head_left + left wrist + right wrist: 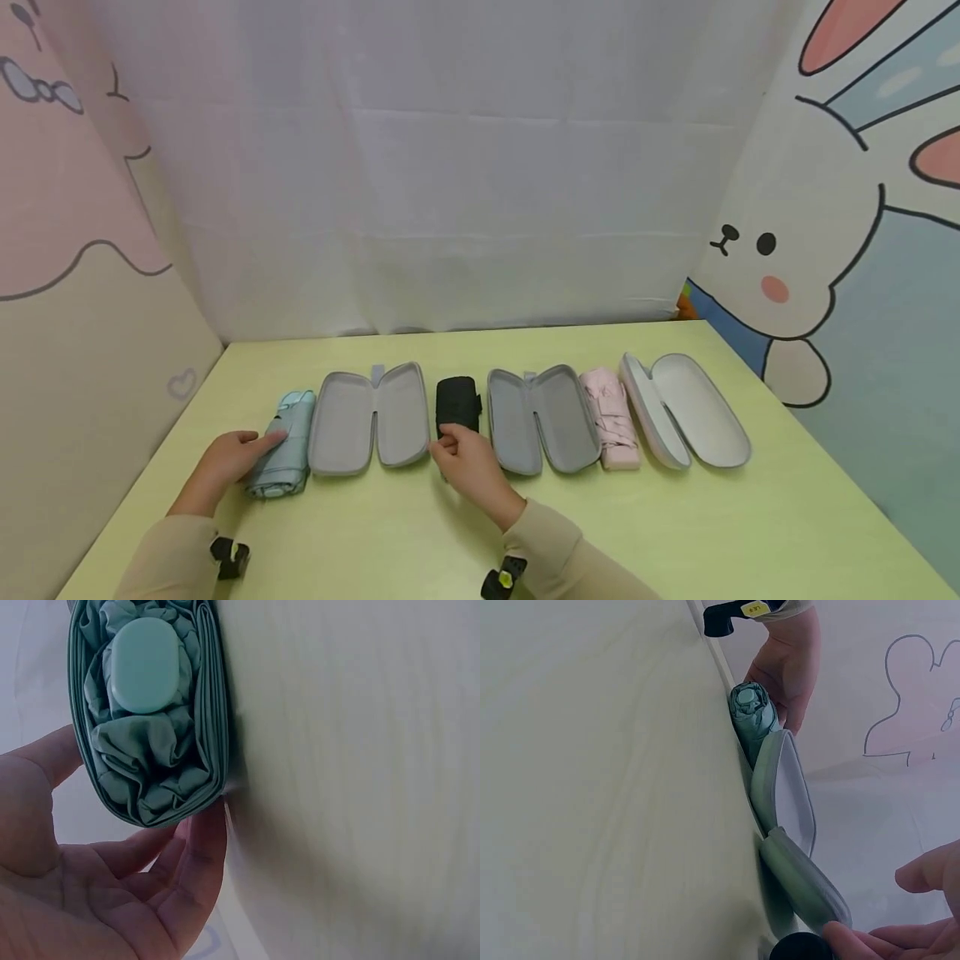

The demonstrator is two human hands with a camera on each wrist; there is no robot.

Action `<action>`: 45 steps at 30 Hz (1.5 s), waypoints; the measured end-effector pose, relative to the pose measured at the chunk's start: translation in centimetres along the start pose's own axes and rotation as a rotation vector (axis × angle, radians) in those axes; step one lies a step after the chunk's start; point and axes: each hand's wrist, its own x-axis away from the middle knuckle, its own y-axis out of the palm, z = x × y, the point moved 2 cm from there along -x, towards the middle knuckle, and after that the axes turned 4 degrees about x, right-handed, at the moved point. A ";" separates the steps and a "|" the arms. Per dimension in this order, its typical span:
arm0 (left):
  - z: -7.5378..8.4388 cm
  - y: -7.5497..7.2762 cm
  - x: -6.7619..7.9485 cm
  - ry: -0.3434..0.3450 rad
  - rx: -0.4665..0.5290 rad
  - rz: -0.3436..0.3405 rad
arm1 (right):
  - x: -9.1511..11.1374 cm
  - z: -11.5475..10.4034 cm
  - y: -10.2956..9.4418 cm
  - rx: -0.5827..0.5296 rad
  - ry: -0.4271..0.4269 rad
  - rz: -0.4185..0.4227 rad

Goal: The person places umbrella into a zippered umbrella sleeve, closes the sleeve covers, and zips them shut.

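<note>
At the left of the table lies a light teal folded umbrella (pixel 291 437), its pale oval handle end (pixel 145 666) facing the left wrist camera. My left hand (pixel 232 458) grips it from the left, thumb on one face and fingers curled at the other side. Near the middle is a black folded umbrella (pixel 457 400), its near end partly hidden by my right hand (pixel 476 475). In the right wrist view, the thumb stands apart from the fingers, and a fingertip is beside the black handle end (pixel 802 947); whether they touch I cannot tell.
Two grey hard cases (pixel 342 425) (pixel 513 421) lie unfolded, one on either side of the black umbrella. A pink folded umbrella (pixel 611 417) lies farther right, beside an unfolded white case (pixel 701 408). The yellow-green table (pixel 375 550) meets a white curtain behind and cartoon-printed panels at both sides.
</note>
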 end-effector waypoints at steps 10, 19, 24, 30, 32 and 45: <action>0.7 0.1 0.0 0.011 -0.069 -0.004 | -0.2 -0.3 1.3 0.016 0.070 -0.098; 0.3 0.4 0.0 -0.022 -0.042 0.038 | -1.1 -0.6 2.2 0.130 0.041 -0.101; 0.1 0.6 -0.1 -0.045 -0.040 0.028 | -1.6 -0.6 2.8 0.184 0.029 -0.034; 0.3 0.7 0.0 -0.043 0.042 0.043 | -1.8 -0.2 3.0 0.136 0.059 0.006; 0.2 0.8 0.1 -0.056 0.090 0.045 | -1.8 0.0 3.1 0.093 0.077 0.002; 0.4 0.3 1.1 -0.075 0.266 0.083 | -1.6 0.2 3.2 0.039 0.076 0.025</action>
